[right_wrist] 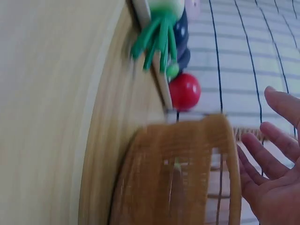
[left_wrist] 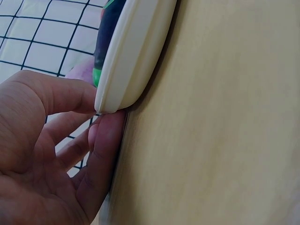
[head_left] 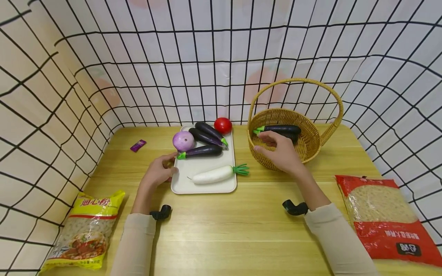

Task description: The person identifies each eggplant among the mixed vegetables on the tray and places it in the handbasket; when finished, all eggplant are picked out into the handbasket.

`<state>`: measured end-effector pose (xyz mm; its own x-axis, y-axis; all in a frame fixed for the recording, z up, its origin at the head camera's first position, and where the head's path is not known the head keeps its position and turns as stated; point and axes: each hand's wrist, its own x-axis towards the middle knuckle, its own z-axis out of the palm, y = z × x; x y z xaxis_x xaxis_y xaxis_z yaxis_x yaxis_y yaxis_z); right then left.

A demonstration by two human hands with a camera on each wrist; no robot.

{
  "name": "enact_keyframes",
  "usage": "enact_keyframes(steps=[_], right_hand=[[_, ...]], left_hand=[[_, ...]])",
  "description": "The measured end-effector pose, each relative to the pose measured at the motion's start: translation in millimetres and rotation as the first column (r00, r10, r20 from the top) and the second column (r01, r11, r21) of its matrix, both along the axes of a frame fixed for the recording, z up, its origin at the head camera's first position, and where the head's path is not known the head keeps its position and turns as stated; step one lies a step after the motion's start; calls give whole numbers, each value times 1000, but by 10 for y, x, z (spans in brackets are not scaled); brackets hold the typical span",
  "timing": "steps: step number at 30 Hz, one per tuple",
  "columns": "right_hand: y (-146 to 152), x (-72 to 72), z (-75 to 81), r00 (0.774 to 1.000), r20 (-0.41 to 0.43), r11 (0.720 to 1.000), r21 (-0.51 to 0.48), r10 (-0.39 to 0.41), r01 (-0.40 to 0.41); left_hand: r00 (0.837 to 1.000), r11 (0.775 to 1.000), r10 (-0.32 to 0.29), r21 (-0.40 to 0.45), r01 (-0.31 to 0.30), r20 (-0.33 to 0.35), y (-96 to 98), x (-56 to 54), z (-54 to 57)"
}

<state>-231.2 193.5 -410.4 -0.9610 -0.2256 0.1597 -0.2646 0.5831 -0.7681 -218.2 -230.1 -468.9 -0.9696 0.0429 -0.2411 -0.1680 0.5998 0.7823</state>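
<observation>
My left hand [head_left: 159,171] pinches the left rim of a white tray [head_left: 183,186], thumb and fingers meeting at its edge in the left wrist view. On the tray lie three eggplants [head_left: 203,151], a purple onion [head_left: 183,141], a red tomato [head_left: 223,125] and a white radish [head_left: 214,174], whose green top overhangs the right rim. My right hand [head_left: 281,153] hovers over the front of a wicker basket [head_left: 312,134], fingers loosely bent and holding nothing. Inside the basket are dark eggplants [head_left: 281,129], partly hidden by that hand.
A yellow pasta bag [head_left: 88,230] lies at the front left, and a red noodle bag [head_left: 386,214] at the right. A small purple packet [head_left: 138,145] is left of the tray. Black wire grid [head_left: 193,61] encloses the back and sides. The basket's tall handle [head_left: 297,80] arches upward.
</observation>
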Motion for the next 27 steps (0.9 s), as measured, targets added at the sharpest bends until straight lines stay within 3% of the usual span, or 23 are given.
enact_keyframes(steps=[13,21,27], right_hand=[[-649,-20,-51,992,59,993,-29,112,-110],[-859,-63,-129,981,95,982,-100,168,-158],[-957,-110,-237,977,111,980,-99,184,-173]], left_hand=[[1000,1000,-2,13,2,-4,-2,-9,0],[1000,1000,-2,4,2,-1,-7,-7,6],[1000,1000,1,2,-1,-5,-4,-7,-2]])
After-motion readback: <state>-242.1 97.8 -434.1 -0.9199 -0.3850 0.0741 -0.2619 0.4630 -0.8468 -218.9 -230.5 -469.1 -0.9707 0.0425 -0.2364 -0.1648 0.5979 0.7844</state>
